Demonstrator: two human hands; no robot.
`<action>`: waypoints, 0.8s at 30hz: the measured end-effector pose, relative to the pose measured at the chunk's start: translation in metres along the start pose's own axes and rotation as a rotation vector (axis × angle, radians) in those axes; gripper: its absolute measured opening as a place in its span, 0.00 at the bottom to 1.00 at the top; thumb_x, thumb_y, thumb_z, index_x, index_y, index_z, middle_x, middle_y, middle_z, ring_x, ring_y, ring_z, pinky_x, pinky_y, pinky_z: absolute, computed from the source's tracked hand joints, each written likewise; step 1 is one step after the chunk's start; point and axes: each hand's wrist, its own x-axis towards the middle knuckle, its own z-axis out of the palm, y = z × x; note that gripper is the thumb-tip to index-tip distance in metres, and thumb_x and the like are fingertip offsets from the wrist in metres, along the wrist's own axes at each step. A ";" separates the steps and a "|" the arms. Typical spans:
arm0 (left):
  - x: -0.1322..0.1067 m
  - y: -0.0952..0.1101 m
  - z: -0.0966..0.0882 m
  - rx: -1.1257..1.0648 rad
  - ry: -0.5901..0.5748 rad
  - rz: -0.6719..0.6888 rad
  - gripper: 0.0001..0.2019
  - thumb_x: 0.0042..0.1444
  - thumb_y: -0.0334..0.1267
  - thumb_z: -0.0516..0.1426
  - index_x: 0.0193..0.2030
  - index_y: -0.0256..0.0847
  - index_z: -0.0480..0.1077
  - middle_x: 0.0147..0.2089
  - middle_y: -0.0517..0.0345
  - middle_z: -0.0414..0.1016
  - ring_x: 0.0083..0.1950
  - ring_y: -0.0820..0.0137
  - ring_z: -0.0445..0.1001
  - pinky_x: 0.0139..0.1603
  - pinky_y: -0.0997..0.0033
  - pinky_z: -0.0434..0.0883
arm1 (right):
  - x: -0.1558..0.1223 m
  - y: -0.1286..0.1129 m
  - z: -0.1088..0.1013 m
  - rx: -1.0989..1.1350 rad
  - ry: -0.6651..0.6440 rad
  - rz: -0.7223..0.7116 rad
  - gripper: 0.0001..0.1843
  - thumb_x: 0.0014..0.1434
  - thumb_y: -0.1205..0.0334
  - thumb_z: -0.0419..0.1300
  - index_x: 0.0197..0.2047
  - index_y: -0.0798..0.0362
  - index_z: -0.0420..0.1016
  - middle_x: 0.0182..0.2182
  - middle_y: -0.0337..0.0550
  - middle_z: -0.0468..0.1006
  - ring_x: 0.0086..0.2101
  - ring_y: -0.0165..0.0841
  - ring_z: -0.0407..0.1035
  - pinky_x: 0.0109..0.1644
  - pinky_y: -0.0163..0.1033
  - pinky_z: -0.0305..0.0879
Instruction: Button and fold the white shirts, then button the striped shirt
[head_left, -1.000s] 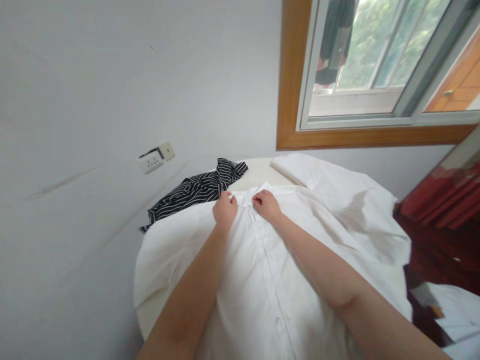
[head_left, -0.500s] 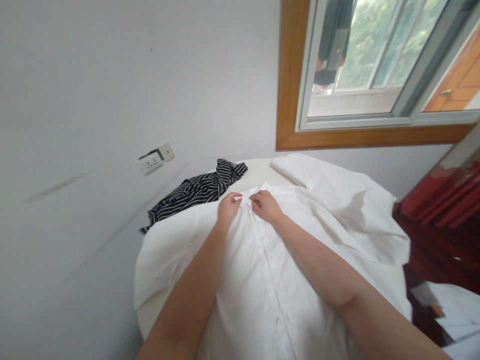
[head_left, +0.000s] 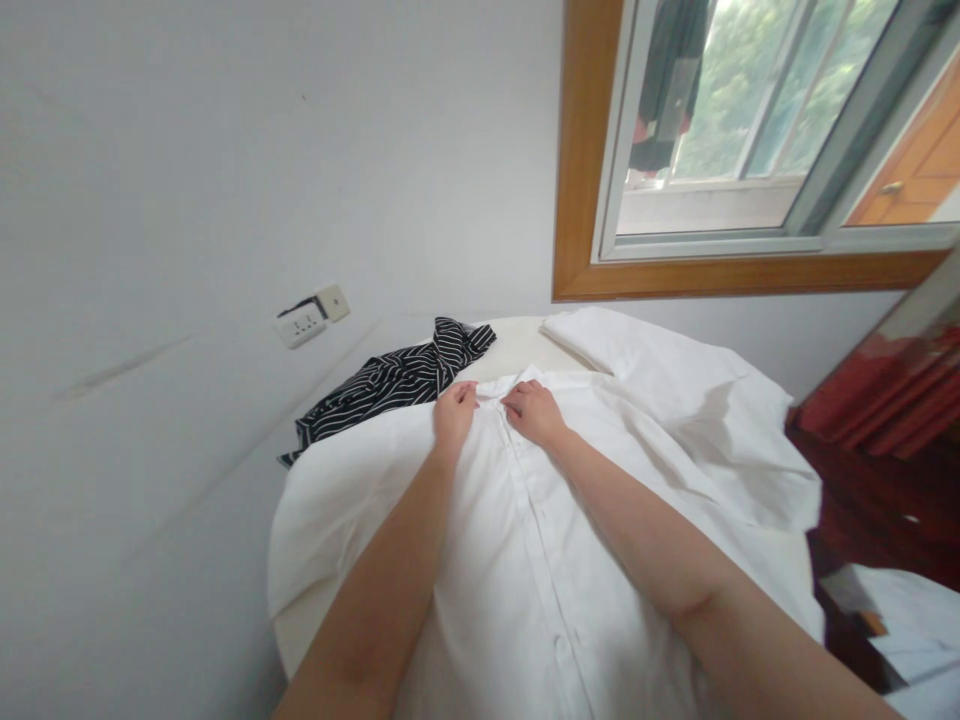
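A white button-up shirt [head_left: 525, 560] lies spread front-up over a round white table [head_left: 296, 625], its button placket running from the bottom edge up to the collar. My left hand [head_left: 454, 420] and my right hand [head_left: 531, 412] sit side by side at the collar end. Each pinches the shirt fabric by the top of the placket with curled fingers. One sleeve [head_left: 637, 350] stretches away toward the window.
A black-and-white striped garment [head_left: 390, 385] lies crumpled at the table's far left against the white wall. A wall socket [head_left: 307, 318] is above it. A wood-framed window [head_left: 720, 150] fills the upper right. Red fabric [head_left: 885, 400] and dark furniture stand at the right.
Both hands stay at the collar. The left hand's fingers shifted slightly along the placket edge toward the right hand, then settled; the shirt has barely moved.
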 end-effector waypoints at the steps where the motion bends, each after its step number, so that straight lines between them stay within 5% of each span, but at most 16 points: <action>1: -0.002 0.004 -0.002 0.083 0.051 0.012 0.14 0.58 0.44 0.52 0.44 0.41 0.75 0.32 0.57 0.77 0.35 0.68 0.74 0.42 0.70 0.68 | 0.000 0.000 0.001 0.001 0.004 0.005 0.14 0.59 0.63 0.54 0.44 0.50 0.79 0.42 0.46 0.76 0.45 0.38 0.63 0.49 0.40 0.57; 5: -0.009 0.018 -0.007 0.334 0.178 0.211 0.14 0.61 0.43 0.50 0.47 0.42 0.73 0.36 0.53 0.75 0.42 0.64 0.71 0.50 0.66 0.64 | 0.000 0.000 0.001 0.002 0.045 0.037 0.16 0.62 0.59 0.52 0.35 0.54 0.80 0.37 0.48 0.77 0.42 0.37 0.64 0.49 0.40 0.56; 9: -0.010 0.020 -0.005 0.399 0.142 0.363 0.15 0.62 0.38 0.48 0.51 0.43 0.71 0.49 0.50 0.73 0.53 0.62 0.67 0.58 0.63 0.59 | 0.000 0.001 -0.003 0.005 0.120 0.086 0.19 0.64 0.58 0.49 0.32 0.55 0.79 0.35 0.48 0.77 0.42 0.37 0.64 0.48 0.40 0.55; 13: -0.011 0.013 0.001 0.484 -0.088 0.342 0.12 0.60 0.37 0.51 0.45 0.45 0.74 0.43 0.52 0.75 0.47 0.62 0.69 0.54 0.62 0.62 | 0.001 0.005 -0.005 0.029 0.223 0.132 0.20 0.66 0.58 0.46 0.39 0.55 0.78 0.40 0.48 0.78 0.46 0.37 0.65 0.52 0.40 0.55; 15: -0.012 0.011 0.003 0.552 -0.135 0.312 0.08 0.57 0.38 0.55 0.41 0.46 0.75 0.40 0.52 0.75 0.46 0.61 0.69 0.52 0.61 0.63 | 0.001 0.006 -0.003 0.037 0.176 0.096 0.17 0.65 0.61 0.47 0.45 0.54 0.77 0.44 0.47 0.77 0.49 0.36 0.65 0.54 0.39 0.55; 19: -0.015 0.013 0.003 0.625 -0.109 0.309 0.07 0.55 0.39 0.57 0.40 0.45 0.74 0.41 0.50 0.72 0.48 0.58 0.67 0.52 0.59 0.63 | 0.000 0.005 0.008 -0.002 0.016 0.074 0.16 0.62 0.62 0.52 0.49 0.51 0.75 0.52 0.47 0.74 0.55 0.36 0.62 0.59 0.41 0.53; 24: -0.017 0.009 0.004 0.631 -0.054 0.316 0.13 0.56 0.40 0.56 0.47 0.42 0.72 0.47 0.46 0.71 0.55 0.56 0.65 0.57 0.57 0.61 | -0.005 0.001 0.013 -0.038 0.024 0.141 0.19 0.64 0.57 0.49 0.55 0.46 0.71 0.59 0.44 0.67 0.61 0.39 0.54 0.64 0.56 0.42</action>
